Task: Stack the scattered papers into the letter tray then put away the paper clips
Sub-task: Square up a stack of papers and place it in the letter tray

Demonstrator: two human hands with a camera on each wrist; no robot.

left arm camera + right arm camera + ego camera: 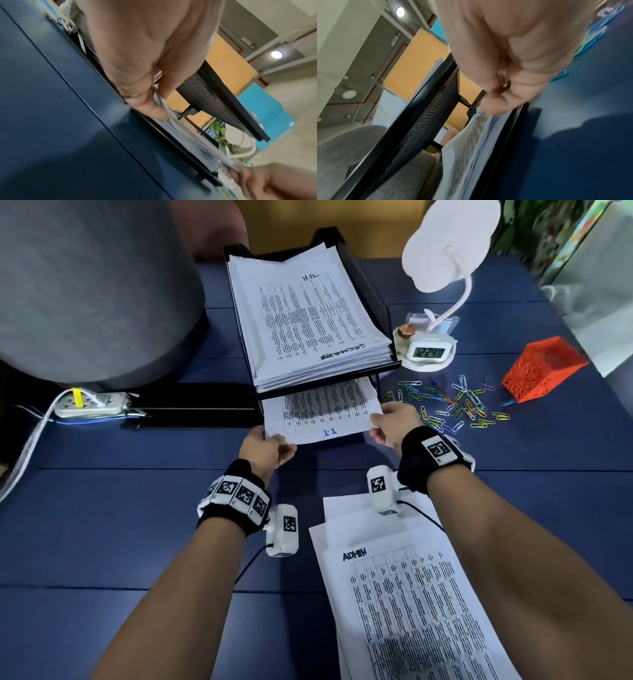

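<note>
2 hands, left hand (265, 448) and right hand (394, 422), pinch the sheet's (322, 414) near corners, feeding it level into the letter tray's (371, 299) lower tier at 12 o'clock.

Dark blue plank desk (102, 525). Big grey fabric chair back (85, 285) at far left. Orange partition panel (228, 60) behind desk, teal panel (262, 108) beside it. Grey concrete walls, round ceiling light (276, 54) lit. Green plant (221, 134) beyond.

white lamp (448, 244); clock (427, 350) on its base; power strip (92, 404) far left; blue table (102, 525)
</note>
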